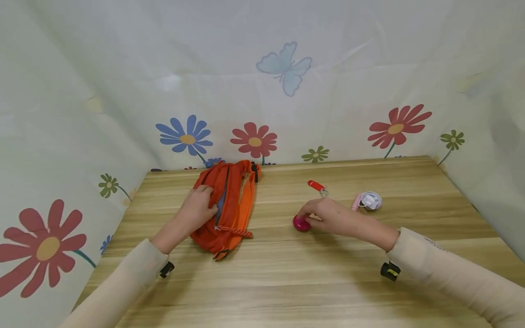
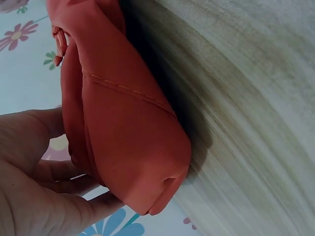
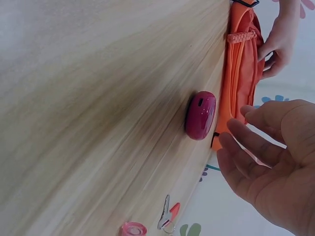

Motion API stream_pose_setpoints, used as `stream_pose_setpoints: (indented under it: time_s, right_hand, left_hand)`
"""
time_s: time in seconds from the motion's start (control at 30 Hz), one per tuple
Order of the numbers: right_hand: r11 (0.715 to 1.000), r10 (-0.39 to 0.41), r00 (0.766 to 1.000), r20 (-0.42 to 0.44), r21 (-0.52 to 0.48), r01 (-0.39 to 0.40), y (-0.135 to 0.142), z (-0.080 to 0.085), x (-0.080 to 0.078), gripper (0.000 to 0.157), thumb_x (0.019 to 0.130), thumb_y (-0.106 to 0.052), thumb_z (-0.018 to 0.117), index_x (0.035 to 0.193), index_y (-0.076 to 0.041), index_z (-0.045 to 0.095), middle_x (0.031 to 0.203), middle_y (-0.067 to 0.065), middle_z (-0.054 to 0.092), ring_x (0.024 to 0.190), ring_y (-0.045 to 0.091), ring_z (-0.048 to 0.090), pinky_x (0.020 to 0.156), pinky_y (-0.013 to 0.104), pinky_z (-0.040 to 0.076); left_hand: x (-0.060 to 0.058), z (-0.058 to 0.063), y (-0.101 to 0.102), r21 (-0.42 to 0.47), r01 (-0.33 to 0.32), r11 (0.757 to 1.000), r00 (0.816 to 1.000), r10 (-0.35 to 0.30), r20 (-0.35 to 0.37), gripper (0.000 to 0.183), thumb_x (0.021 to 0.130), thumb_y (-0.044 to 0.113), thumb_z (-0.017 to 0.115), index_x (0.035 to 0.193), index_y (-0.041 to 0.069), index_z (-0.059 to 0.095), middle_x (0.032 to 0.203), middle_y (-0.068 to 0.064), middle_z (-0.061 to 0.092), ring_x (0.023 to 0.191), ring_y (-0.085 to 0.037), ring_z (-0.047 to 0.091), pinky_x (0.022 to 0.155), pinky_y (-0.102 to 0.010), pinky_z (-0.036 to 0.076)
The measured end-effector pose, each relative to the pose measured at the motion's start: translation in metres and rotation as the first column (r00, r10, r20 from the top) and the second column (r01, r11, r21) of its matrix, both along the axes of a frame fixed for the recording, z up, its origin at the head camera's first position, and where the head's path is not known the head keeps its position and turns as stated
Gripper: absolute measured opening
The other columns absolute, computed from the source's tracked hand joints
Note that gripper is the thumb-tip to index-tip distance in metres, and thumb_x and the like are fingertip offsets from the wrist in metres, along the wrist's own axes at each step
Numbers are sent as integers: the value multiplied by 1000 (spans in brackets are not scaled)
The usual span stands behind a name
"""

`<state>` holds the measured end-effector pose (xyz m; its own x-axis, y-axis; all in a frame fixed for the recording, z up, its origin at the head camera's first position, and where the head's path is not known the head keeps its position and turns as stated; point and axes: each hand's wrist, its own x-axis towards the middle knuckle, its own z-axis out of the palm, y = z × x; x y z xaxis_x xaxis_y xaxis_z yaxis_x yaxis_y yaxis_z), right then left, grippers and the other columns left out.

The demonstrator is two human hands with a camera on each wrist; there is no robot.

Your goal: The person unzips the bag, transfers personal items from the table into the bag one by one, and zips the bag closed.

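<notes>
Fingers (image 3: 253,140) of the right hand (image 1: 330,216) curve loosely just beside the magenta case (image 1: 301,223) on the tabletop (image 1: 262,291), grasping nothing; the left hand (image 1: 194,209) pinches the orange bag (image 1: 234,200) beside its part-open zip (image 1: 217,227), seemingly to steady it. Open wood separates case from bag. The red key fob (image 1: 315,185) and coiled cable (image 1: 371,201) lie beyond the right hand; the bag's far end nears the tabletop's back edge.

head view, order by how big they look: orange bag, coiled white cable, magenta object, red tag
1. Orange bag
2. Coiled white cable and magenta object: unsure, they look close and the right hand partly hides the latter
3. Red tag
</notes>
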<state>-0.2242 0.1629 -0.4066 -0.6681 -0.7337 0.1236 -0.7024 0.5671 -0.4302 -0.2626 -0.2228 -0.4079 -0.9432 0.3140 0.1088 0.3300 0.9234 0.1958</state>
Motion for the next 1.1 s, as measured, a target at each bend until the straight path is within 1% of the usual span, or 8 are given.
stream_pose_setpoints:
  time_s: [0.13, 0.3, 0.4, 0.53, 0.63, 0.77, 0.97, 1.1]
  right_hand:
    - [1000, -4, 999, -45, -3, 4, 3, -2, -2, 16, 93, -3, 71, 108, -6, 75, 107, 4, 74, 98, 17, 68, 83, 34, 58]
    - [999, -35, 996, -82, 2, 35, 9, -3, -1, 17, 93, -2, 70, 109, -6, 75, 108, 4, 73, 101, 21, 67, 87, 39, 57]
    - [997, -72, 994, -79, 18, 73, 15, -1, -1, 17, 92, -3, 72, 109, -7, 75, 109, 3, 73, 104, 23, 66, 92, 42, 55]
    - [990, -132, 989, -70, 38, 135, 23, 2, -1, 18, 92, -3, 72, 110, -7, 75, 109, 3, 72, 108, 25, 65, 96, 46, 54]
    - [985, -165, 983, -75, 40, 169, 31, 3, -2, 19, 92, -2, 72, 110, -7, 75, 111, 4, 73, 111, 28, 64, 97, 49, 53]
    - [981, -185, 976, -113, 36, 190, 43, 3, -4, 19, 91, 0, 71, 109, -6, 75, 112, 7, 73, 113, 32, 64, 97, 51, 53]
    - [980, -186, 966, -181, 40, 197, 56, 5, -12, 20, 91, 4, 68, 108, -3, 74, 109, 11, 73, 108, 35, 66, 94, 52, 54]
    - [968, -231, 956, -179, 58, 244, 64, 7, -18, 21, 91, 4, 68, 109, -2, 73, 111, 14, 72, 108, 35, 66, 93, 52, 54]
  left_hand:
    - [-2, -1, -3, 52, -9, 999, 1000, 9, -1, 45, 85, 4, 70, 121, -18, 57, 121, -33, 58, 108, -49, 59, 93, -54, 51]
    - [-3, -1, -4, 105, -32, 994, 999, 34, -14, 38, 81, -2, 68, 115, -15, 59, 112, -29, 60, 99, -45, 62, 84, -52, 54]
    - [-5, -2, -6, 101, -53, 994, 998, 56, -31, 32, 83, -1, 70, 111, -11, 60, 104, -24, 60, 90, -41, 62, 78, -50, 54]
    - [-11, -4, -7, 44, -56, 997, 996, 59, -60, 27, 90, 11, 74, 106, -7, 62, 96, -19, 58, 82, -35, 58, 72, -46, 51]
    - [-16, -5, -8, 26, -42, 999, 997, 44, -71, 24, 93, 14, 73, 103, -5, 63, 94, -18, 57, 82, -33, 59, 72, -46, 51]
    - [-21, -4, -8, 55, -34, 998, 997, 38, -69, 18, 93, 7, 71, 105, -5, 64, 98, -19, 60, 88, -35, 62, 75, -47, 53]
    - [-26, -2, -12, 98, -42, 994, 997, 48, -59, 12, 93, 3, 67, 102, -4, 62, 93, -18, 61, 81, -33, 59, 69, -46, 50]
    - [-27, 2, -17, 132, -36, 991, 998, 44, -53, 16, 94, 1, 63, 109, -5, 61, 97, -21, 65, 80, -33, 61, 69, -47, 52]
